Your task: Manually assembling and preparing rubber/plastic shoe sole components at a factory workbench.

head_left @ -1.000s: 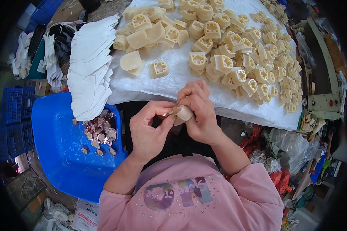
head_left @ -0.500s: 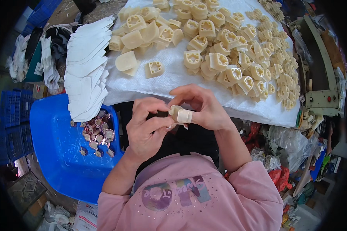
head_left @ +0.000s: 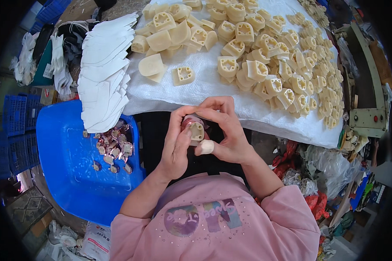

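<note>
In front of my lap, both hands grip one small cream heel-shaped block [head_left: 197, 130], its holed flat face turned up toward me. Shiny pink material shows along its far side. My left hand [head_left: 174, 148] has its fingers closed along the block's left side. The fingers of my right hand [head_left: 229, 132] curl over the far side, and a pale wrap [head_left: 207, 147] covers the right thumb at the near edge. Beyond my hands, a loose holed cream block [head_left: 184, 75] lies on the white woven cloth [head_left: 170, 98], left of a large heap of similar blocks [head_left: 261, 48].
A fanned stack of white cut sheets [head_left: 104, 69] overhangs the table's left front. Below it stands a blue tub [head_left: 74, 174] holding several pink-covered pieces [head_left: 113, 150]. At right are a green metal machine frame [head_left: 368, 117] and clear plastic bags [head_left: 329, 163].
My hands have turned the block so its holed face points up, and the pink material now shows. My right thumb has shifted nearer to me. The whole view has moved slightly.
</note>
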`<state>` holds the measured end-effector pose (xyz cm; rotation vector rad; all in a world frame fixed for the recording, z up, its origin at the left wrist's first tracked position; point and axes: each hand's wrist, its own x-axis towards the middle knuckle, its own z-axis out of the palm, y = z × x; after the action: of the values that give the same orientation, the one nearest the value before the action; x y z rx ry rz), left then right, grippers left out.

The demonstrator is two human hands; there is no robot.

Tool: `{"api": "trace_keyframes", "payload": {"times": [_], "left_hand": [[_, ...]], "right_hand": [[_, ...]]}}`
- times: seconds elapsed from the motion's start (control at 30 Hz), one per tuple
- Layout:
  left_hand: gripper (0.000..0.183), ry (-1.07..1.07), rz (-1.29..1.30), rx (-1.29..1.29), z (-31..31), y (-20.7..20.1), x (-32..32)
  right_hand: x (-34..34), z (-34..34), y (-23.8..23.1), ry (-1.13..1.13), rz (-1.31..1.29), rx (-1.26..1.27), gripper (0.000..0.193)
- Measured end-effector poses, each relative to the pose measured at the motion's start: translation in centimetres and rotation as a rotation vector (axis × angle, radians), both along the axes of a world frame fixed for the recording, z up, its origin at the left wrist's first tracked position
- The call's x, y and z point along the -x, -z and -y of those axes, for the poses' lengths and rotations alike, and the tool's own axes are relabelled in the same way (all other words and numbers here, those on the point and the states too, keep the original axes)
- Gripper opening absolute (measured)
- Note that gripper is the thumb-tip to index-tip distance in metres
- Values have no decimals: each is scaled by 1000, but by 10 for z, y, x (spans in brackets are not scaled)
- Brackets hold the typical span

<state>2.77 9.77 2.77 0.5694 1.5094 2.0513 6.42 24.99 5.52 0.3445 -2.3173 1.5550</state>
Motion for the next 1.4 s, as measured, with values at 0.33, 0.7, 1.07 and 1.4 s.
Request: {"api": "trace_keyframes", "payload": {"times": [0.33,0.7,1.07,1.4], "left_hand": [[76,-117,-49,-31,-16,-13,-11],[51,-294,-299,83,-19,-16,-8],[37,-311,-211,55,-23,-5,-6],[71,-67,224,-285,-12,-12,9]], "right_hand": [[13,-1,-4,-199,787,822,14],[-8,26,28,-75,238,509,32],[-4,32,21,65,139,373,30],[6,7,3,43,394,634,34]]}}
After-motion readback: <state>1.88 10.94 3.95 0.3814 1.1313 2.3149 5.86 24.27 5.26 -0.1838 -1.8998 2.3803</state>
